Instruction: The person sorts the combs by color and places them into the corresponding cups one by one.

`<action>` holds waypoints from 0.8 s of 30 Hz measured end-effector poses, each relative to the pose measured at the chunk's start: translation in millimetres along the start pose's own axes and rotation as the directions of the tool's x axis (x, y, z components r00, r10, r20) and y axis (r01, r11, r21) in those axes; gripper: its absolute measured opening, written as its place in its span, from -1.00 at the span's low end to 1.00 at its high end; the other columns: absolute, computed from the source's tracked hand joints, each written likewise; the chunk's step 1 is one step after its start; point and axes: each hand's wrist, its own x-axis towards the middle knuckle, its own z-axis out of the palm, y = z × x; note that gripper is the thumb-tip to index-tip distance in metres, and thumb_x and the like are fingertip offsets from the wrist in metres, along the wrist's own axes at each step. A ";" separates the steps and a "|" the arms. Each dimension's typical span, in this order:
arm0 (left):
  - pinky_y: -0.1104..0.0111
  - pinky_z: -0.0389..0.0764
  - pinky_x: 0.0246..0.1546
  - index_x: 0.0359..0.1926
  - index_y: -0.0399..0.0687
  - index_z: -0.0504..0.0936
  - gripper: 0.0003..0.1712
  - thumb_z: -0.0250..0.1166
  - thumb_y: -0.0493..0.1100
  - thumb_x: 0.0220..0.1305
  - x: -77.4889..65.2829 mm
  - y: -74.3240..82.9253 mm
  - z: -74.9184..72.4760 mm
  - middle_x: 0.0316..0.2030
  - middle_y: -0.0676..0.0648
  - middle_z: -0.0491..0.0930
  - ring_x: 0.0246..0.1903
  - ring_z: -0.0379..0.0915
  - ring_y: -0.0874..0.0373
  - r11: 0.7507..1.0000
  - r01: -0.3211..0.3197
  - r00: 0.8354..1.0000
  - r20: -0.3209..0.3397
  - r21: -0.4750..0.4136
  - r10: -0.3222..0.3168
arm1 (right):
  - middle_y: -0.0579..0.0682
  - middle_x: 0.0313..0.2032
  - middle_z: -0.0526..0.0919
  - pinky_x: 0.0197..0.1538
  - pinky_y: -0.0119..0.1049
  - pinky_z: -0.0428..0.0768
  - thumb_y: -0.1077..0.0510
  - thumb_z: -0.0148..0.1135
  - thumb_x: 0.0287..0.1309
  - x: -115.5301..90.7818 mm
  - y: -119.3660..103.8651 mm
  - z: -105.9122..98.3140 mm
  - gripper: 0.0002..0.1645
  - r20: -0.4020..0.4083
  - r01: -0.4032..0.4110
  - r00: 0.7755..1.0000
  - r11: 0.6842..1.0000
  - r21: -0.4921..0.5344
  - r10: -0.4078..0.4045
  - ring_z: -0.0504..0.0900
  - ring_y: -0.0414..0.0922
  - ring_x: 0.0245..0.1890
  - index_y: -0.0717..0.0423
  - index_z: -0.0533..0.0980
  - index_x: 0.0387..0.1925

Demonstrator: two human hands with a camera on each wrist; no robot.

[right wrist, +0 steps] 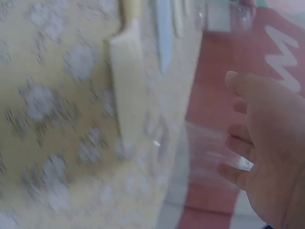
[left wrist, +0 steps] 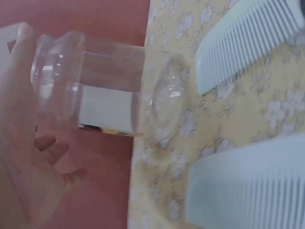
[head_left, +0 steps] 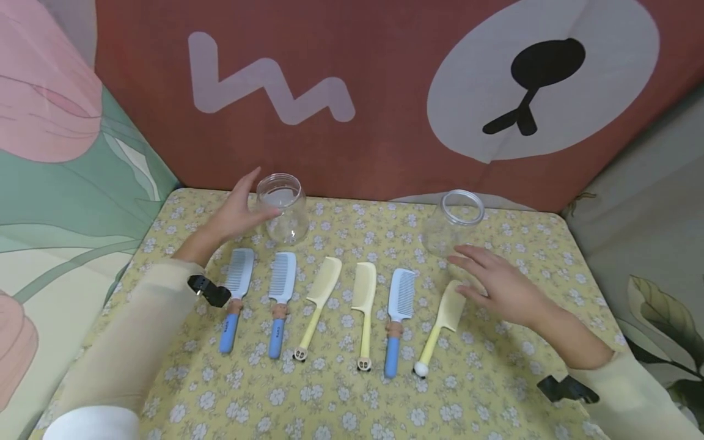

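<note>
My left hand (head_left: 233,211) is beside a clear jar (head_left: 289,225), its thumb and fingers spread around the jar's near side; in the left wrist view the fingers are loosely extended. Whether they touch the jar I cannot tell. Over on the right, my right hand (head_left: 503,290) hovers with relaxed fingers just in front of a second clear jar (head_left: 440,231), above a yellow comb (head_left: 452,305). In the right wrist view this hand (right wrist: 276,133) holds nothing. Both jars stand upright without lids at the back of the table.
Between the hands lie blue combs (head_left: 283,278) with bear-trimmed handles and yellow combs (head_left: 364,287) with small figures at their handle ends, set in a row. A flowered yellow cloth (head_left: 330,403) covers the table. Behind it hangs a reddish-brown fabric backdrop (head_left: 385,153).
</note>
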 end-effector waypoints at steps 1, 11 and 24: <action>-0.29 0.05 0.40 0.65 0.05 -0.25 0.24 0.43 0.15 0.29 1.6 -0.5 2.7 0.61 -0.21 -0.21 0.55 -0.19 -0.27 1.000 0.010 1.000 -0.006 -0.025 -0.010 | 0.26 0.35 0.41 0.18 0.27 0.47 0.11 0.50 0.15 1.0 -1.2 5.1 -0.24 0.015 0.006 1.000 1.000 0.007 -0.007 0.42 0.27 0.30 0.17 0.44 0.35; -0.21 0.12 0.42 0.64 0.02 -0.29 0.31 0.52 -0.12 0.21 7.8 -10.5 23.2 0.59 -0.24 -0.14 0.54 -0.15 -0.26 0.973 -0.010 1.000 0.000 -0.231 0.010 | 0.27 0.36 0.42 0.10 0.09 0.60 0.21 0.47 0.18 -7.1 -4.5 41.6 -0.36 0.249 -0.053 0.968 0.993 0.104 0.025 0.42 0.25 0.33 0.13 0.52 0.30; -0.26 0.23 0.32 0.61 -0.09 -0.19 0.19 0.48 -0.22 0.25 1.9 -0.2 28.0 0.53 -0.30 0.01 0.49 -0.02 -0.27 0.967 -0.063 0.998 0.000 -0.247 0.066 | 0.37 0.28 0.45 0.02 0.01 0.67 0.29 0.58 -0.02 -9.0 6.8 45.1 -0.47 0.234 -0.018 0.972 0.980 0.196 -0.029 0.46 0.34 0.26 0.06 0.58 0.02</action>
